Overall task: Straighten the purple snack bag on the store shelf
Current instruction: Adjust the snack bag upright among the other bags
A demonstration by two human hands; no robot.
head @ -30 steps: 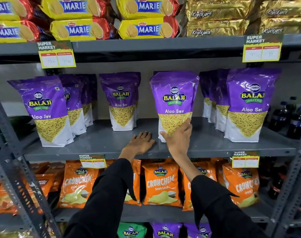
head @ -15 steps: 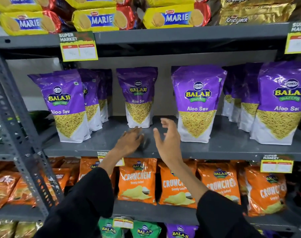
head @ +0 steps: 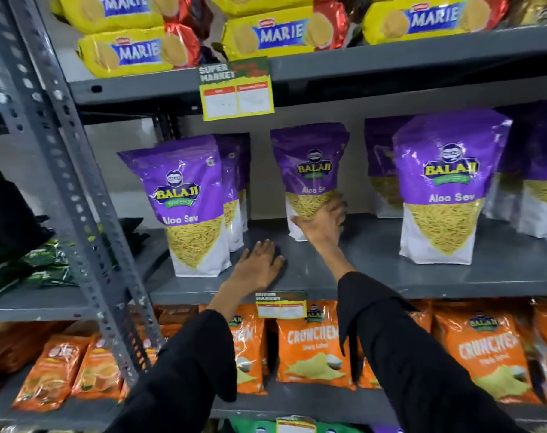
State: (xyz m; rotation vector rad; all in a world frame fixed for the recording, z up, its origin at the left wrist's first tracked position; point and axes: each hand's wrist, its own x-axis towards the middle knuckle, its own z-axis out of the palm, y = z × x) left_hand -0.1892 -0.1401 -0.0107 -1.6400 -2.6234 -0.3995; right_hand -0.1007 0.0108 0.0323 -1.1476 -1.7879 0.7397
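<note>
A purple Balaji Aloo Sev snack bag (head: 309, 164) stands upright toward the back of the grey middle shelf (head: 375, 264). My right hand (head: 322, 221) wraps around its lower part, fingers on the front and right side. My left hand (head: 259, 265) lies flat, palm down, on the bare shelf in front of it, holding nothing. Both arms wear black sleeves.
More purple Aloo Sev bags stand left (head: 188, 201) and right (head: 447, 189) of it. Marie biscuit packs (head: 266, 32) fill the shelf above, orange Crunchem bags (head: 313, 348) the shelf below. A slotted grey upright (head: 66, 170) stands at left. Price tags (head: 236, 89) hang from shelf edges.
My right hand left the bag further right, swung left and took hold of the middle purple bag. The view shifted left. My left hand stayed flat on the shelf.
</note>
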